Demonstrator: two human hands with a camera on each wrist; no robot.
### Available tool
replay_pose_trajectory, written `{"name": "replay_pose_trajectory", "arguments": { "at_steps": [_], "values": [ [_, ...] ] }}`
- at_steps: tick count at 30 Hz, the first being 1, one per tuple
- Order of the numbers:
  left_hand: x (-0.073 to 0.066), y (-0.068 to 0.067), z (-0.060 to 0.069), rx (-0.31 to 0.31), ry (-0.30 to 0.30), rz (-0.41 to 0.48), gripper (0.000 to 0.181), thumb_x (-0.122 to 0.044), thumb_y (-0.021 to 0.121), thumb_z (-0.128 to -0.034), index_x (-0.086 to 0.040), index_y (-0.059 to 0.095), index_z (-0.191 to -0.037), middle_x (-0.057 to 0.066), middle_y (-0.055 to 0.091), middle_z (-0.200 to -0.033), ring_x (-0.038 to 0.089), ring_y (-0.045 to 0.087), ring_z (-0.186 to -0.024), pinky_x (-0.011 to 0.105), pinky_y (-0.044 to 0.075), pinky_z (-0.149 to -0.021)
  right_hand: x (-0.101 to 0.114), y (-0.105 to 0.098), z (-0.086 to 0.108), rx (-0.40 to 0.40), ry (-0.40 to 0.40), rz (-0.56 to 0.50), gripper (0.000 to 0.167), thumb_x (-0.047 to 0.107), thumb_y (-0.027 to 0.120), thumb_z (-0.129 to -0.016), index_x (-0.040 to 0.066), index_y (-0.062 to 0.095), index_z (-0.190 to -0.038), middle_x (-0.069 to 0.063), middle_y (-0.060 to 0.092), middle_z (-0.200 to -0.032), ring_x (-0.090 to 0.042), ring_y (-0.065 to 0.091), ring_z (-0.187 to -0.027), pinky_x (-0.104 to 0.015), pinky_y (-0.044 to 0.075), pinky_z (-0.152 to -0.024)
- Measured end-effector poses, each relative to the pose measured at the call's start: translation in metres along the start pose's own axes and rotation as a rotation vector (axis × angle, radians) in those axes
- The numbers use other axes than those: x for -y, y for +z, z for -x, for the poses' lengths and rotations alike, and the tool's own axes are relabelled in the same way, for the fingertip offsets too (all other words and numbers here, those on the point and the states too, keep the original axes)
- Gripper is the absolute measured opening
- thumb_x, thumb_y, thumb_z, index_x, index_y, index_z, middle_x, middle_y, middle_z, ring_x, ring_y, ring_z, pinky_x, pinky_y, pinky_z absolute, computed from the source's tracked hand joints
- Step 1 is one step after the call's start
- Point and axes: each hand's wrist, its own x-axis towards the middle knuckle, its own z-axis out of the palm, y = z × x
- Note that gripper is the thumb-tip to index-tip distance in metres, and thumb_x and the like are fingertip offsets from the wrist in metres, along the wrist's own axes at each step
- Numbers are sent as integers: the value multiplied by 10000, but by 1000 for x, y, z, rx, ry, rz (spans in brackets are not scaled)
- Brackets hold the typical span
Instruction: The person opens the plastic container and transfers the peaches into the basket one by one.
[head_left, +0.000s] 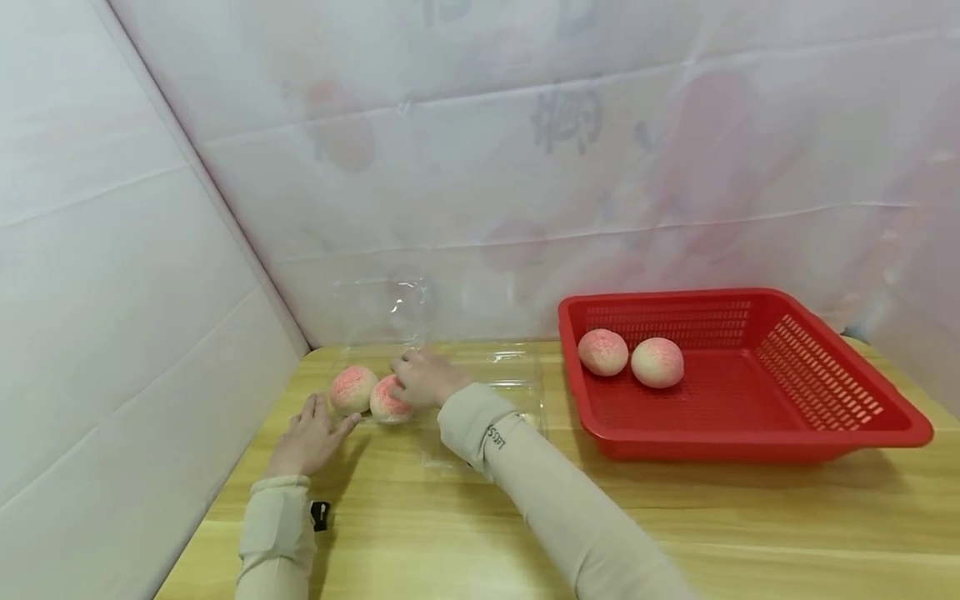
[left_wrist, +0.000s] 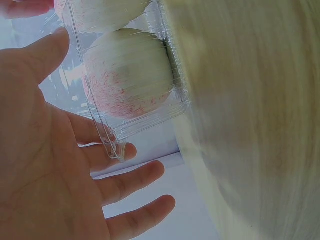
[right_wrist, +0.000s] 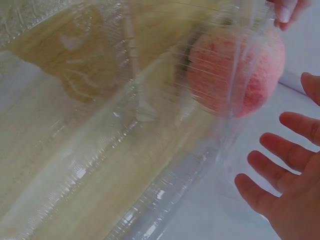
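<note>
Two cream, pink-speckled peaches [head_left: 353, 390] sit side by side in a clear plastic clamshell box [left_wrist: 150, 122], its transparent lid [head_left: 382, 308] raised against the back wall. My left hand [head_left: 307, 437] is at the box's near left corner, fingers spread and nearly straight, partly behind the plastic edge in the left wrist view. Over the right-hand peach [head_left: 388, 402] reaches my right hand [head_left: 427, 379], hiding part of it. In the right wrist view its fingers [right_wrist: 272, 167] are spread, apart from the pink peach [right_wrist: 225, 75]. Neither hand grips a peach.
To the right stands a red plastic basket [head_left: 750, 437] with two more peaches [head_left: 657, 363] at its left end. More clear plastic packaging [head_left: 506, 367] lies beside the box, partly behind the right arm. A small black item [head_left: 319, 515] is by the left sleeve. White sheeting encloses the wooden table.
</note>
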Motion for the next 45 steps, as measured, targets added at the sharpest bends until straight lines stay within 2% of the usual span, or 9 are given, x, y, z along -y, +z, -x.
{"name": "replay_pose_trajectory", "arguments": {
  "at_steps": [5,10,18,24,31,35,41,45],
  "values": [
    [4,2,2,8,1,7,878,-471,396,-1087,277,120,-1454,478,119,-1523,693,251,-1320,733,301,-1065,5,8,-4,29,-20,21,436,304,461,-1089,47,524,-1435,-139,465,-1527,-291,417,-1418,-365,327,-1179],
    [4,2,2,20,12,0,885,-475,377,-1092,294,114,-1440,490,116,-1513,712,256,-1299,734,304,-1060,5,13,-5,96,-11,-23,507,343,426,-1098,69,425,-1525,-128,397,-1581,-277,327,-1477,-385,289,-1199],
    [2,-1,1,21,12,1,884,-477,376,-1091,287,105,-1445,487,112,-1514,717,272,-1282,748,311,-1043,6,11,-7,106,-17,-60,536,321,481,-1082,151,375,-1579,-153,363,-1597,-277,322,-1479,-397,297,-1194],
    [2,0,0,28,23,1,903,-512,366,-1085,270,115,-1460,471,127,-1525,717,291,-1274,749,336,-1024,11,11,-6,155,24,-73,574,312,515,-1055,194,350,-1592,-141,329,-1619,-280,338,-1471,-397,307,-1187],
    [2,0,1,27,16,12,890,-488,370,-1089,271,94,-1462,482,98,-1523,723,256,-1288,750,303,-1046,18,8,-7,196,65,-46,585,322,539,-1053,202,352,-1595,-121,312,-1631,-287,338,-1471,-418,309,-1187],
    [2,-1,1,30,10,20,895,-492,377,-1087,261,85,-1471,470,92,-1534,715,256,-1297,752,318,-1035,22,6,-8,208,95,-5,580,325,561,-1043,218,379,-1584,-93,342,-1618,-295,389,-1440,-424,355,-1161],
    [1,1,1,33,-11,27,883,-473,379,-1090,260,71,-1474,469,74,-1538,707,249,-1309,755,319,-1031,25,13,-11,163,77,119,540,336,537,-1052,212,414,-1563,-125,454,-1523,-305,512,-1326,-398,445,-1086],
    [0,1,1,16,-6,29,866,-456,391,-1091,263,93,-1470,468,94,-1536,710,275,-1293,758,339,-1013,26,18,-14,132,62,101,521,330,514,-1052,186,415,-1543,-169,495,-1467,-313,594,-1211,-381,511,-1002]
  ]
}}
